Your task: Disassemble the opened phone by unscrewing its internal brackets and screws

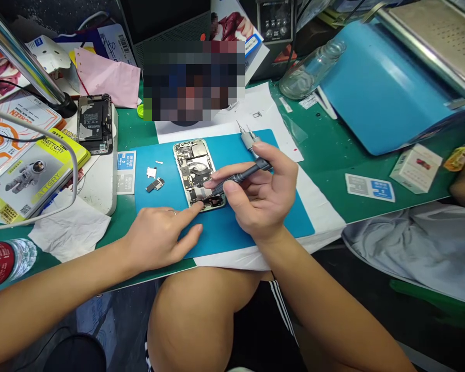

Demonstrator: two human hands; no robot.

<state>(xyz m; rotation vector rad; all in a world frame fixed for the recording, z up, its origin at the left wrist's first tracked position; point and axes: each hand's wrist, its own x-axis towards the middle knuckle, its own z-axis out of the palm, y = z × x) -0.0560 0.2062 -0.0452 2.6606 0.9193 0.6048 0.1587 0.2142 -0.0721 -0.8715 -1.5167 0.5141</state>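
An opened phone [196, 165] lies on a blue mat [166, 243], its inner parts showing. My left hand [160, 235] rests on the mat, with the index fingertip touching the phone's lower end; the index finger and thumb are apart and nothing is held. In my right hand [259, 194] is a dark screwdriver [242, 175], gripped between thumb and fingers, its tip over the lower part of the phone. Small metal pieces [155, 184] lie left of the phone. Beyond my right hand stand tweezer-like tips [249, 135], partly hidden.
At the left are a second opened phone [95, 124], a yellow battery box [34, 175], a cable and a bottle [8, 263]. A glass jar [312, 70], a blue sheet [383, 88] and a small white box [416, 168] stand right.
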